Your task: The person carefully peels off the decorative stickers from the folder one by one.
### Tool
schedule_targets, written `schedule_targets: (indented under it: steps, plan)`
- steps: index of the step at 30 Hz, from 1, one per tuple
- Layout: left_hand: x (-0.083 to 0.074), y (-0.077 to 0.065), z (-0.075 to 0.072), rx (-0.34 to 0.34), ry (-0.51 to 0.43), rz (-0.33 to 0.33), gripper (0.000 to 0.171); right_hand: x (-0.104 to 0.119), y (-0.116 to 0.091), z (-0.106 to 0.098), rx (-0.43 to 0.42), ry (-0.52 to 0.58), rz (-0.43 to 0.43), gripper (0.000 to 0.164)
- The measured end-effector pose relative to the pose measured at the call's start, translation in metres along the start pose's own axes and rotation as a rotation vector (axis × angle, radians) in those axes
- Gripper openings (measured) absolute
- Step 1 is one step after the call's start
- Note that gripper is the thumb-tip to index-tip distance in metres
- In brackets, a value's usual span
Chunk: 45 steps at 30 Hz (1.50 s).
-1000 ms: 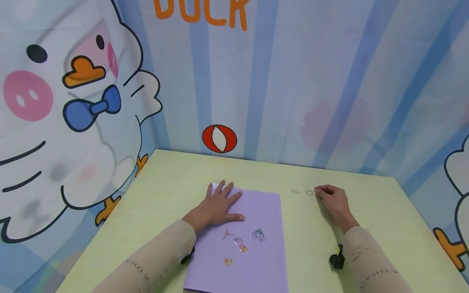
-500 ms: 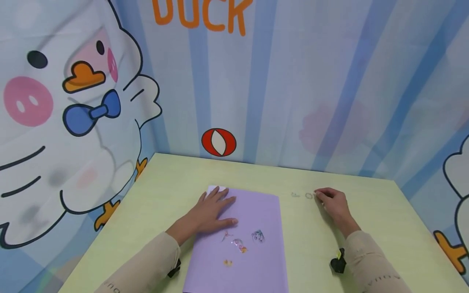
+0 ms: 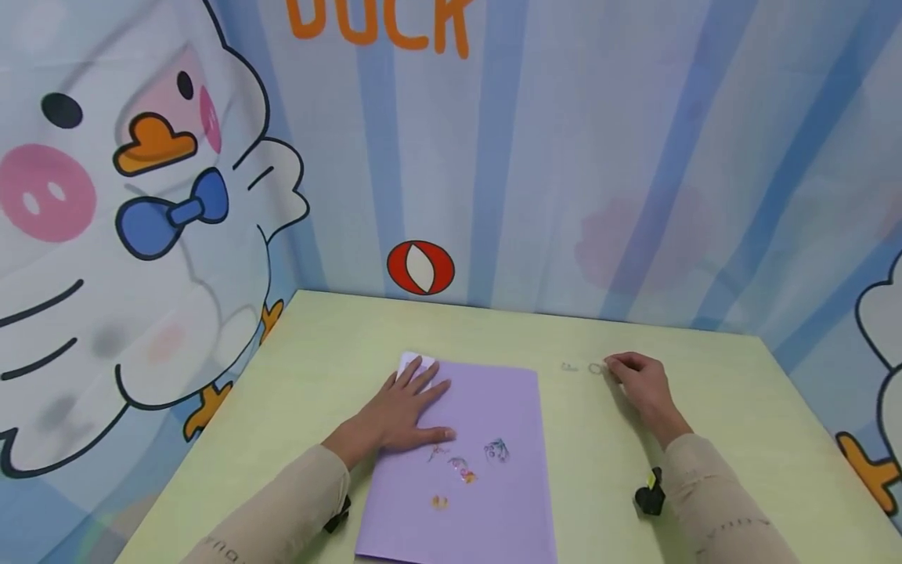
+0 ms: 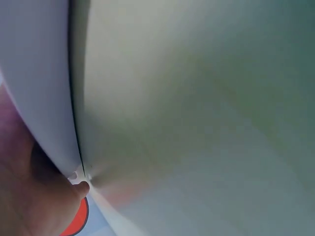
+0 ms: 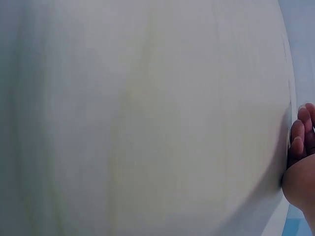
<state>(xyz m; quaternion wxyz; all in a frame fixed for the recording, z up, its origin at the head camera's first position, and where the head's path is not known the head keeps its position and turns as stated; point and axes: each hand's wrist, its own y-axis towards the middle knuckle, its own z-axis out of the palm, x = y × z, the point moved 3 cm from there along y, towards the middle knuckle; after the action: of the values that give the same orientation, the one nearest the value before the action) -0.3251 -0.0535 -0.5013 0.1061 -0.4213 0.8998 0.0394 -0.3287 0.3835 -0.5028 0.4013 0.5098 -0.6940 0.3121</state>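
In the head view, my left hand [image 3: 398, 411] rests with fingers spread on the upper left of a purple folder [image 3: 493, 517]. A white corner [image 3: 416, 362] shows by its fingertips. The left wrist view catches part of this hand [image 4: 44, 201] beside the folder edge [image 4: 42, 73]. Farther right, my right hand [image 3: 643, 388] has curled fingers, thumb and forefinger together at the tabletop. They pinch a tiny thin piece, too small to make out, just right of a grey letter O [image 3: 595, 368]. A grey letter F [image 3: 568, 366] lies left of the O.
Small coloured stickers [image 3: 463, 470] lie on the folder. The pale yellow table [image 3: 338, 329] ends at a printed curtain [image 3: 535, 172] with a duck. A black wrist device [image 3: 650, 497] is on the right sleeve, another [image 3: 338, 517] on the left.
My left hand has slid left over the folder, uncovering more of the white corner. The right hand stays at nearly the same spot beside the O.
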Motion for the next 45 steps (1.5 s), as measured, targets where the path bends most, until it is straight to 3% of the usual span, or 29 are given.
schedule_targets:
  steps: [3, 7, 15, 23, 30, 36, 45]
  plan:
    - [0.002, 0.005, 0.0, 0.005, 0.061, -0.003, 0.093, 0.005, 0.001, 0.003, -0.006, 0.006, 0.013, 0.043]
    - [0.004, 0.01, -0.001, 0.012, 0.071, -0.012, 0.093, 0.01, -0.002, 0.01, 0.002, -0.018, 0.012, 0.04]
    - [0.007, 0.015, -0.001, 0.011, 0.059, -0.043, 0.094, 0.033, -0.01, 0.028, 0.051, -0.081, -0.14, 0.035]
    - [0.008, 0.019, 0.001, 0.01, 0.061, -0.052, 0.094, 0.066, -0.03, 0.066, 0.206, -0.172, -0.311, 0.024]
    - [0.007, 0.02, 0.002, 0.016, 0.054, -0.064, 0.095, 0.081, -0.05, 0.098, 0.375, -0.197, -0.368, 0.021]
    - [0.007, 0.022, 0.003, 0.006, 0.052, -0.057, 0.095, 0.083, -0.062, 0.108, 0.454, -0.201, -0.413, 0.019]
    - [0.005, 0.018, -0.002, 0.009, 0.05, -0.052, 0.094, 0.079, -0.077, 0.117, 0.557, -0.267, -0.576, 0.019]
